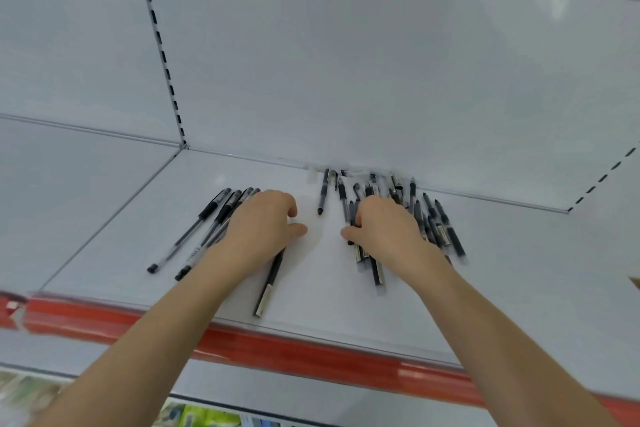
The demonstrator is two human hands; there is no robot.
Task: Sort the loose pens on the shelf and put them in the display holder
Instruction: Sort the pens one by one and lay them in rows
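The left hand (pixel 263 229) covers the middle of the left pens (pixel 207 215), and the right hand (pixel 384 229) hides much of the right pile of pens (pixel 440 225); the fingertips of both curl out of sight. The rear pens (pixel 374 184) are blurred, their print unreadable

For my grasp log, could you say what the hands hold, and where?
It cannot be told: the left hand and right hand lie curled over loose pens, hiding any grip.
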